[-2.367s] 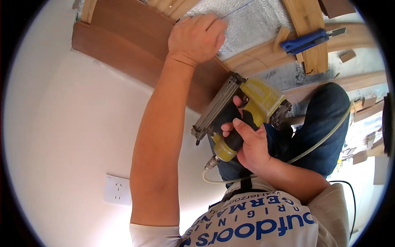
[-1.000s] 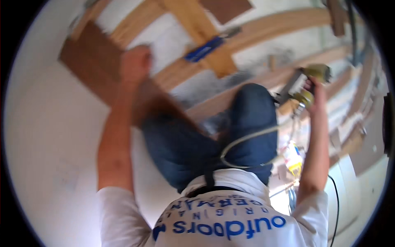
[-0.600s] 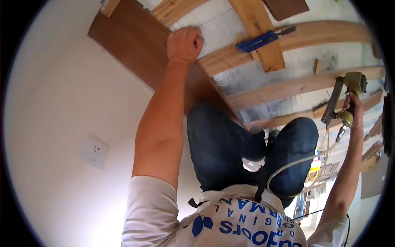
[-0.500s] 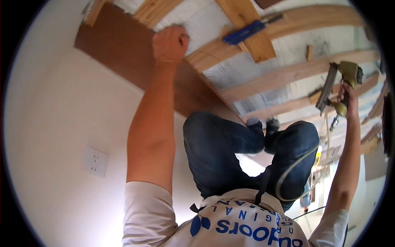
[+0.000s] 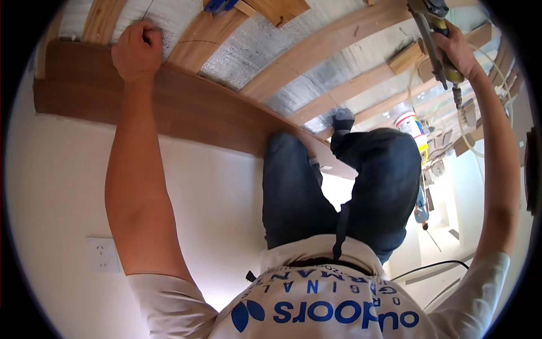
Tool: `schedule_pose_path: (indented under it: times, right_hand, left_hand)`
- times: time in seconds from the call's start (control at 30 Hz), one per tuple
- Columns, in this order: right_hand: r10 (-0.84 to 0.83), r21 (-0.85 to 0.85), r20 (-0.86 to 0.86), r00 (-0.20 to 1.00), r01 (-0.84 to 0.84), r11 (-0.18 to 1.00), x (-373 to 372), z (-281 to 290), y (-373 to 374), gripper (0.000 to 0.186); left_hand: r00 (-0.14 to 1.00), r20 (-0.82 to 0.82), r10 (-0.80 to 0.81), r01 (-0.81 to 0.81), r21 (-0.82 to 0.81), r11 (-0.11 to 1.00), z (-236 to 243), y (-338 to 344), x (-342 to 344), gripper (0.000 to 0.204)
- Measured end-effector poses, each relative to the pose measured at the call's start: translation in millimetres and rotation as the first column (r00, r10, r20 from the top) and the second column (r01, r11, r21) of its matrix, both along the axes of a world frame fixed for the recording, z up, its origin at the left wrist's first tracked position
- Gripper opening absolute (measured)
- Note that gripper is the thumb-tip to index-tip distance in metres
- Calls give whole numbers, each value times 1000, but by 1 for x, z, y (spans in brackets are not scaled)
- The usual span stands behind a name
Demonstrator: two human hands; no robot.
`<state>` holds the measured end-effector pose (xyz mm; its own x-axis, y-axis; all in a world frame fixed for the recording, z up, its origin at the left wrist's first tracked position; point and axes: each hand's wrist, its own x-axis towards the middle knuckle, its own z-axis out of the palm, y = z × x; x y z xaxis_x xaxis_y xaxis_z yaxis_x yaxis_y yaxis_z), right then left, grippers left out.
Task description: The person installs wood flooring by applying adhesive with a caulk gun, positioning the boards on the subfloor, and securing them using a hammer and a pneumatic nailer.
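Note:
My left hand [image 5: 136,52] is closed in a fist on the inner edge of a long brown plank [image 5: 90,96] that runs along the white wall; whatever its curled fingers hold, if anything, is hidden. My right hand [image 5: 454,51] grips a yellow and black nail gun [image 5: 429,25], raised at the upper right, with a pale air hose [image 5: 466,135] hanging from its fitting. Above the plank, wooden battens [image 5: 313,51] cross silver foil [image 5: 228,53]. A blue utility knife [image 5: 217,5] lies on the wood at the top edge. My bent legs [image 5: 375,186] rest beside the plank.
The wall [image 5: 62,175] at the left carries a white socket plate [image 5: 103,254]. At the right are a white and yellow bucket [image 5: 412,127], scattered wood offcuts [image 5: 468,144] and a dark cable [image 5: 435,264]. A small, indistinct figure in blue [image 5: 420,209] shows in the bright background.
My right hand has carried the nail gun from in front of my body out to the upper right. The view has turned along the plank; my left hand stays at its edge.

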<state>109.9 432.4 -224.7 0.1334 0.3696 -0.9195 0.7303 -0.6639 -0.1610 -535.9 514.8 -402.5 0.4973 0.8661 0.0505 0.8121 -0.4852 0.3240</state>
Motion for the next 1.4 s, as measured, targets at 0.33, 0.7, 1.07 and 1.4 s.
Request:
schedule_pose_path:
  times: [0.33,0.7,1.07,1.4]
  right_hand:
    - [157,37,167,973,-165,986,-65,19,21,33]
    - [159,80,121,980,-170,982,-10,1,1,32]
    - [-153,370,134,979,94,924,-88,-7,-42,26]
    - [-941,-487,-194,-277,860,-153,-384,62,-194,54]
  left_hand:
    - [998,-6,69,-69,25,997,9,-6,-2,13]
    - [985,150,86,-96,61,994,35,3,18,8]
    - [985,52,166,-161,-93,983,41,9,19,9]
    - [990,92,106,-102,-45,994,27,5,13,8]
